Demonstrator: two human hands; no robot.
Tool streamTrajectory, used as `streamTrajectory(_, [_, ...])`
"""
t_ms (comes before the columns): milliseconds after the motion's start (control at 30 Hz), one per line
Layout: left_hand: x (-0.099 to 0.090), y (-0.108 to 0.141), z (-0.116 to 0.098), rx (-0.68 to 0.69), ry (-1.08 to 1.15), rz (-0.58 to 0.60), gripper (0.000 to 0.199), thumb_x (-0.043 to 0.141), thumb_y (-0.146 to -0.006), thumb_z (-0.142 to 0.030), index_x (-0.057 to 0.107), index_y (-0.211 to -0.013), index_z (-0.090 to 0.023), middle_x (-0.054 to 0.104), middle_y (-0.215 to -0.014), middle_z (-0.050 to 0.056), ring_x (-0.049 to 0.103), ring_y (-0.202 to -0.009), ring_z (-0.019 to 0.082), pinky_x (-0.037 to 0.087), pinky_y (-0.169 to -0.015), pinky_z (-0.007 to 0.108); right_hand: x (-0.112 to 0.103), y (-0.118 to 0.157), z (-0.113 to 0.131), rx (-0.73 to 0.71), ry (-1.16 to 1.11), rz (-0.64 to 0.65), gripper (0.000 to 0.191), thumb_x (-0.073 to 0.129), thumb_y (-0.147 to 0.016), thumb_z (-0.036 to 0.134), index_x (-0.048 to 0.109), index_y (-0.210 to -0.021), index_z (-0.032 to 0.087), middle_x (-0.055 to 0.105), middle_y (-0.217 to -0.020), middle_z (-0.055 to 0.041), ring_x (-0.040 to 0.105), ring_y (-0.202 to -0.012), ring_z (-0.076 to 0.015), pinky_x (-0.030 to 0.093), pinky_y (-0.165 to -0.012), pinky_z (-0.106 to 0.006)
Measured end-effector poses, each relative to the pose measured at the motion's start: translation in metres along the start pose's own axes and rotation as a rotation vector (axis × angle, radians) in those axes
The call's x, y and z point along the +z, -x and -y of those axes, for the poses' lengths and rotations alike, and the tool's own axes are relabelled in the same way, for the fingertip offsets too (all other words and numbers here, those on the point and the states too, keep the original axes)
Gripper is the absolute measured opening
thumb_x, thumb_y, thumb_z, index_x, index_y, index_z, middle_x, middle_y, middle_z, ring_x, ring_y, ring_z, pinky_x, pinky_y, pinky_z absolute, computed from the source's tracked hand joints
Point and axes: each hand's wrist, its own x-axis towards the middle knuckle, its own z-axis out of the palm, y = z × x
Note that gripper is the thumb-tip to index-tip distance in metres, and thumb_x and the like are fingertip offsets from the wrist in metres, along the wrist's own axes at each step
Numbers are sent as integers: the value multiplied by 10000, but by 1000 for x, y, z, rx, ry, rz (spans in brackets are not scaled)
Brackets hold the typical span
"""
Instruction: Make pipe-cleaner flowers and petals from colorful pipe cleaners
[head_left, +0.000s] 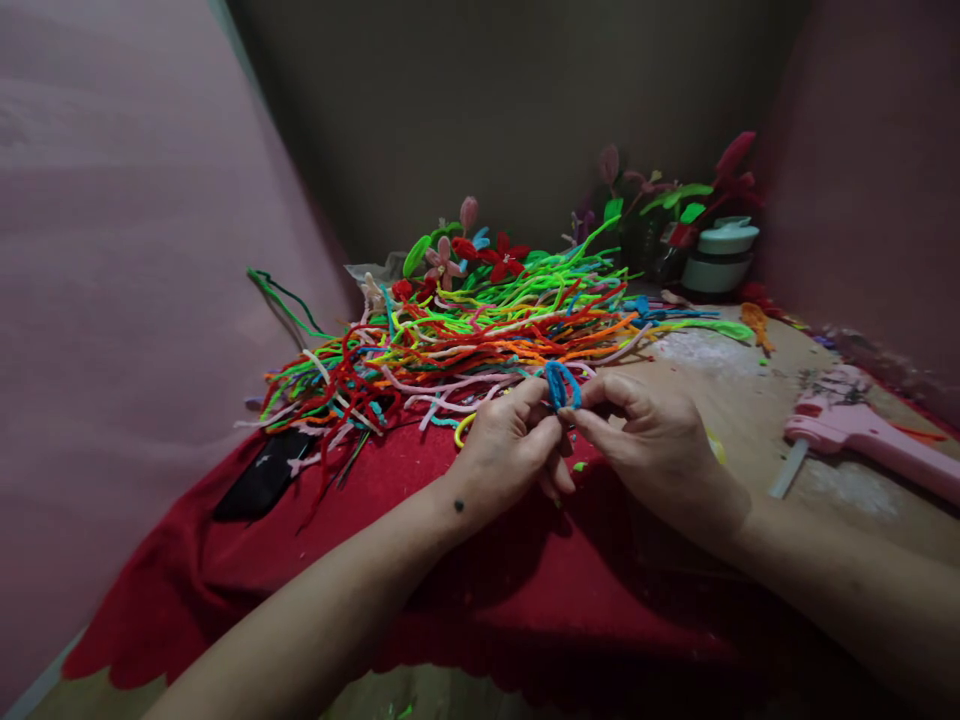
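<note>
In the head view, both bare hands meet over the front of a table covered by a red cloth (480,600), with a blue pipe-cleaner piece (556,388) between them, its narrow loops standing up above the fingertips. The left hand (514,435) has its fingers drawn close on the left side and base of the loops, the lower ones curled beneath; the right hand (660,450) pinches the lower right side between thumb and forefinger, with hardly any gap. The step in hand looks like bending or gathering the blue stem into loops, though the fingers hide exactly how it is wrapped. From this grip, a next move would call for one pinch firm at the base while the other shapes or twists, lest the loops spring apart. Just beyond the hands lies a tangled heap of pipe cleaners (480,325) in green, red, orange and pink, with a red pipe-cleaner flower (506,258) behind it. To the right, a pink glue gun (877,430) rests on a tan board (750,400), well apart from the right hand, and a lidded pale-green jar (724,270) stands farther back; a flat black object (259,475) lies at the left
</note>
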Motion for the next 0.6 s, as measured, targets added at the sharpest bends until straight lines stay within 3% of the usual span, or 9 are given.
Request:
streamTrajectory(100, [-2,-1,-2,-9,56,33,126,454,-802,-160,483,-925,-154,550,-592,-36,595,-416,132,489,-386,234,-5,-6,2,256,-227,174,142,566,-777,252,589,-663,172,611,-636,-19,540,-585,-136,417,-569,-263])
streamTrajectory(200, [-6,-2,-6,-19,73,60,140,423,-804,-151,513,-908,-131,557,-531,-30,596,-411,135,491,-402,231,-10,-10,5,360,-433,378,166,564,-779,269,574,-650,165,596,-614,-11,539,-570,-131,425,-579,-266])
streamTrajectory(267, [-8,-3,-7,-30,63,63,125,403,-803,-142,516,-852,-123,557,-474,-25,588,-395,135,486,-406,226,-12,-11,7,368,-466,336,161,598,-762,281,579,-653,164,591,-628,-2,540,-593,-124,427,-604,-258])
streamTrajectory(367, [-8,-3,-7,-88,25,53,108,386,-808,-124,492,-790,-131,572,-445,-11,580,-381,127,464,-398,202,-12,-13,7,393,-512,129,147,643,-738,324,612,-753,180,606,-711,6,547,-651,-118,426,-625,-239])
streamTrajectory(400, [-7,-3,-7,-116,8,59,110,382,-812,-120,487,-786,-133,578,-440,-7,575,-374,123,455,-393,193,-12,-14,6,404,-554,115,157,648,-737,330,621,-800,189,617,-753,4,554,-681,-120,429,-636,-238])
streamTrajectory(533, [-6,-3,-6,-207,-18,138,113,393,-823,-133,503,-847,-129,615,-472,16,573,-366,126,441,-372,187,-10,-14,0,434,-659,306,127,640,-741,303,634,-778,181,625,-783,-7,561,-731,-134,431,-685,-261])
streamTrajectory(600, [-8,-4,-6,-245,-16,156,102,416,-820,-149,510,-847,-122,615,-470,22,569,-356,129,432,-356,184,-8,-14,-2,453,-675,317,117,642,-730,284,609,-700,176,600,-706,9,543,-672,-124,424,-676,-268])
